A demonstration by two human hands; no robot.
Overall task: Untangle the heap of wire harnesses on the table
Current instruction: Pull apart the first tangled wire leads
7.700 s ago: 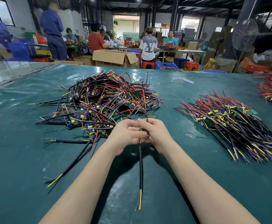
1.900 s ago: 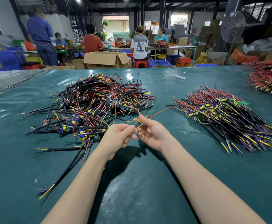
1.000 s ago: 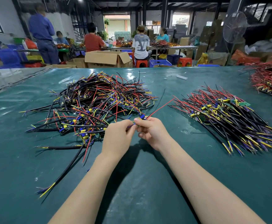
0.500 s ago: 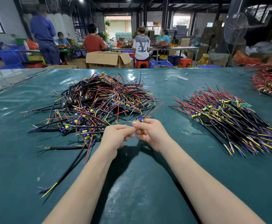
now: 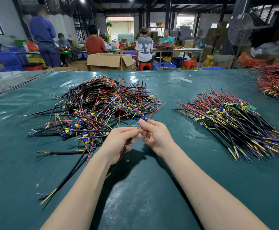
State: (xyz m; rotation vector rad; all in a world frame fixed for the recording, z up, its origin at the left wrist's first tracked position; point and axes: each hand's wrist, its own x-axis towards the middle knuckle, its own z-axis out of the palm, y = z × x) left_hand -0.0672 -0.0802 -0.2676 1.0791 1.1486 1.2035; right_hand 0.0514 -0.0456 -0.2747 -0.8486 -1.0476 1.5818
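A tangled heap of wire harnesses (image 5: 100, 110), black, red, yellow and blue, lies on the green table (image 5: 143, 196) at centre left. Both hands meet just in front of it on one harness (image 5: 143, 119). My right hand (image 5: 155, 135) pinches its small blue and yellow component, and a red lead sticks up to the right. My left hand (image 5: 119, 141) grips the black cable, which runs down under the palm. A sorted pile of harnesses (image 5: 235, 125) lies aligned at the right.
A loose black cable (image 5: 65, 178) with a yellow tip trails toward the near left. A red wire stack (image 5: 276, 83) sits at the far right edge. Beyond the table stand cardboard boxes (image 5: 109, 61), stools, a fan and several seated workers.
The harness has been pulled free of the heap and turned. Its black cable now runs down through my left hand, and the red lead points up right. My hands stay close together.
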